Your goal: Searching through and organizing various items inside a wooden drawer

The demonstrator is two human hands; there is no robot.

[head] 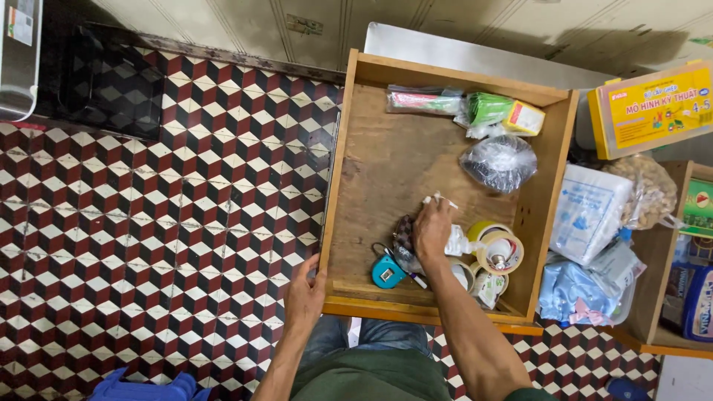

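Here: open wooden drawer (349, 186), steadied and being gone through, contents mostly still inside.

Left to right: left hand (304, 293) clasps the drawer's front left corner, fingers curled over the rim. Teal tape measure (387, 273) lies near the front. Right hand (433, 226) is inside the drawer, fingertips pinching a small white object (440, 198), too small to identify, just above the drawer floor. Beside it, a cluster of tape rolls (499, 251) fills the front right corner. At the back: a flat packet (425, 100), a green packet (490, 108), and a knotted clear bag (499, 161) of dark pieces. Middle floor bare.
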